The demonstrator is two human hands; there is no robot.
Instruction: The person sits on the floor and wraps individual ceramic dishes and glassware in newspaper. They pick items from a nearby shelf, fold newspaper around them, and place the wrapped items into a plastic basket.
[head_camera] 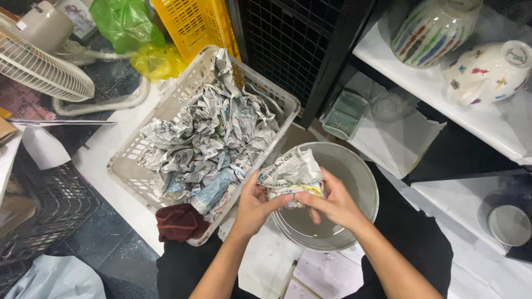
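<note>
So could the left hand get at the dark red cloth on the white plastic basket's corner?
Probably yes: the dark red cloth lies uncovered beside the left hand, though that hand grips crumpled newspaper.

Dark tiled floor (111, 243) of a cluttered workroom, with a white shelf (487, 119) at right, a black wire rack (288, 50) behind, a yellow crate (194, 22) and a white fan (39, 66) at left, under even indoor light.

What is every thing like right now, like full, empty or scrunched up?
Newspaper wad: scrunched, held by left hand and right hand.
Grey bowl: upright, under the wad.
White basket: full of crumpled newspaper.
Striped pot: on its side.
Dark red cloth: bunched.
</note>
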